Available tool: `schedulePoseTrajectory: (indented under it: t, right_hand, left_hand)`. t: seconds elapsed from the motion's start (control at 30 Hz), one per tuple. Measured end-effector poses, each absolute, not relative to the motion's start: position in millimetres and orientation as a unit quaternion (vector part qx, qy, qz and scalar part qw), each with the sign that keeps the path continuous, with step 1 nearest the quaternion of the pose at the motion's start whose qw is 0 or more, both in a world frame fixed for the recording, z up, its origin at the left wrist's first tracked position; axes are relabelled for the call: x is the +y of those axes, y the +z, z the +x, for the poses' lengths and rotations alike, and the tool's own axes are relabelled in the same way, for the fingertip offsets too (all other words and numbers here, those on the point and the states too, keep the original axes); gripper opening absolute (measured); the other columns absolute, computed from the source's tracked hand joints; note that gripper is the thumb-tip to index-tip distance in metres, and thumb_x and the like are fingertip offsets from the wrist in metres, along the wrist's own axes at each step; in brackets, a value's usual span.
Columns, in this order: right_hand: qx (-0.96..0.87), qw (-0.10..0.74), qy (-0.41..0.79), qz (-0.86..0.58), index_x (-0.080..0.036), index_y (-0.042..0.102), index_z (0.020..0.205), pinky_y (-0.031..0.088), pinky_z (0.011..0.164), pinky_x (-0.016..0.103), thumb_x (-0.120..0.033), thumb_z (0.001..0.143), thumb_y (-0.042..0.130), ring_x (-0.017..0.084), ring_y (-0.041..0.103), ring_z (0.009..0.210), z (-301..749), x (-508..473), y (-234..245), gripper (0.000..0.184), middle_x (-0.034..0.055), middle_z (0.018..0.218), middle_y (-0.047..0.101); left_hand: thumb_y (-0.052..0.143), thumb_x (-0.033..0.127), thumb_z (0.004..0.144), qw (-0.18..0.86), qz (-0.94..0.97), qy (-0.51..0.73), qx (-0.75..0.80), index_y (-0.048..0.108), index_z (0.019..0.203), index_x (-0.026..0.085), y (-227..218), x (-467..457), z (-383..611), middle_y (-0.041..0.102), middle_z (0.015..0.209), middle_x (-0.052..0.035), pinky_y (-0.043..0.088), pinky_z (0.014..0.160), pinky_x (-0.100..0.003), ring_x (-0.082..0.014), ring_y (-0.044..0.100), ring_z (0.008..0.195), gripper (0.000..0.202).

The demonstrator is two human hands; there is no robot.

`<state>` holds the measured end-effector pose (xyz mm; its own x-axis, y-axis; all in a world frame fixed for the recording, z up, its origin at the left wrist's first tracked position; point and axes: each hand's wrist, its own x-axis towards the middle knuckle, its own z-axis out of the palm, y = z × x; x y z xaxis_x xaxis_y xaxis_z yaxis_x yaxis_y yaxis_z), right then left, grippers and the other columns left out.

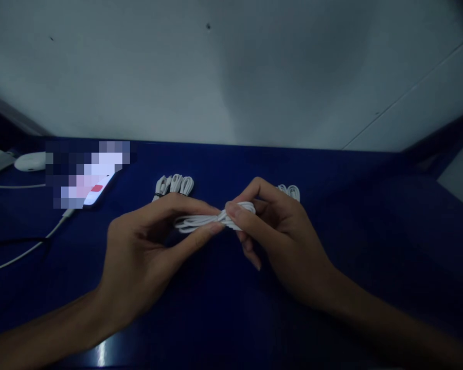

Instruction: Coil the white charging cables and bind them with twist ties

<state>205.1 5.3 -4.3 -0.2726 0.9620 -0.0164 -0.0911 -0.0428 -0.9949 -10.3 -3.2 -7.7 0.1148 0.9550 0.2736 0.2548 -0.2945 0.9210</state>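
A white cable (193, 223), folded into a flat bundle of loops, is held above the blue table between both hands. My left hand (150, 246) pinches the bundle near its middle with thumb and forefinger. My right hand (281, 231) grips the right end, its thumb lying over the loops. Whether a tie goes round the middle is hidden by the fingertips. Behind my left hand, several bundled white cables (176, 184) lie side by side, at least one with a dark tie. More white cable bundles (292, 192) show partly behind my right hand.
On the left lies a lit phone (100, 187), partly blurred out, with a white charging cord (42, 244) plugged in. A white rounded device (30, 161) sits beyond it. The blue table (224, 308) meets a pale wall (158, 77) at the back.
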Motion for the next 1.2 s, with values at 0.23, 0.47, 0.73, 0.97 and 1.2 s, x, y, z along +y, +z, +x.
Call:
schedulePoseTrajectory:
  t: [0.23, 0.47, 0.73, 0.97, 1.2]
  right_hand:
    - [-0.452, 0.395, 0.704, -0.38, -0.023, 0.064, 0.09, 0.042, 0.043, 0.014, -0.037, 0.111, 0.078, 0.006, 0.049, 0.047, 208.7, 9.2, -11.5, 0.029, -0.0099, 0.065, 0.059]
    - [-0.456, 0.388, 0.7, -0.39, -0.022, 0.067, 0.092, 0.045, 0.047, 0.017, -0.041, 0.111, 0.078, 0.007, 0.051, 0.048, 209.1, 12.1, -12.9, 0.029, -0.0083, 0.067, 0.062]
    - [-0.603, 0.405, 0.54, -0.426, -0.023, 0.07, 0.095, 0.045, 0.054, 0.027, -0.052, 0.119, 0.062, 0.012, 0.054, 0.061, 207.9, 9.2, -11.6, 0.038, -0.0041, 0.076, 0.06]
    - [-0.723, 0.371, 0.368, -0.452, -0.024, 0.052, 0.082, 0.034, 0.054, 0.032, -0.031, 0.121, 0.045, 0.013, 0.045, 0.058, 204.5, 6.9, -7.2, 0.04, -0.0037, 0.07, 0.052]
    - [-0.711, 0.362, 0.382, -0.467, -0.025, 0.049, 0.08, 0.032, 0.052, 0.032, -0.033, 0.121, 0.044, 0.013, 0.042, 0.055, 203.2, 5.7, -7.3, 0.042, -0.0049, 0.066, 0.048]
  left_hand:
    - [0.095, 0.024, 0.097, 0.293, 0.724, 0.432, 0.451, 0.09, 0.119, 0.042, -13.6, -2.3, -17.4, 0.09, 0.112, 0.0053, 0.066, 0.088, -0.032, -0.0216, 0.084, 0.096, 0.029]
    - [0.097, 0.022, 0.095, 0.343, 0.691, 0.433, 0.466, 0.089, 0.117, 0.038, -17.2, -1.5, -14.3, 0.09, 0.111, 0.005, 0.066, 0.089, -0.03, -0.0218, 0.086, 0.101, 0.028]
    - [0.096, 0.026, 0.096, 0.327, 0.691, 0.435, 0.476, 0.089, 0.121, 0.042, -14.9, -3.8, -15.2, 0.09, 0.111, 0.0069, 0.066, 0.09, -0.029, -0.0205, 0.086, 0.098, 0.03]
    - [0.098, 0.029, 0.095, 0.321, 0.702, 0.424, 0.474, 0.091, 0.116, 0.045, -8.0, -6.4, -11.1, 0.089, 0.101, 0.008, 0.066, 0.081, -0.028, -0.0182, 0.081, 0.084, 0.027]
    - [0.094, 0.037, 0.099, 0.315, 0.717, 0.412, 0.466, 0.089, 0.117, 0.045, -6.6, -9.2, -11.1, 0.089, 0.103, 0.0073, 0.064, 0.078, -0.028, -0.0185, 0.081, 0.084, 0.021]
